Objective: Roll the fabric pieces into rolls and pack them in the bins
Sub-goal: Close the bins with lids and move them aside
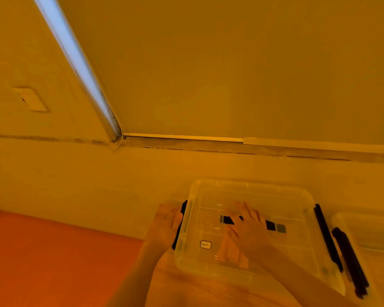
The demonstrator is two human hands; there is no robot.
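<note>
The left hand (pixel 164 227) is laid against the left outer side of a clear plastic bin (pixel 248 189). Its fingers (pixel 177 218) are fairly straight and rest on the black latch (pixel 182 209) of that side. Whether the latch is gripped cannot be told.

The right hand (pixel 246 224) is reached into the bin from the near side. Its fingers (pixel 233 214) are spread and only slightly bent, and are pressed down on a pale fabric piece (pixel 228 249) lying on the bin floor. The fabric is seen below the palm and extends toward the near wall; whether it is rolled cannot be told through the blur.

A dark label strip (pixel 273 226) is seen on the bin floor, partly covered by the right hand.

A second black latch (pixel 326 235) runs along the bin's right side. Just beside it stands another clear bin (pixel 364 220) with its own dark latch (pixel 348 260).

Both bins are set on a pale surface; an orange surface (pixel 42 251) lies to the left.
</note>
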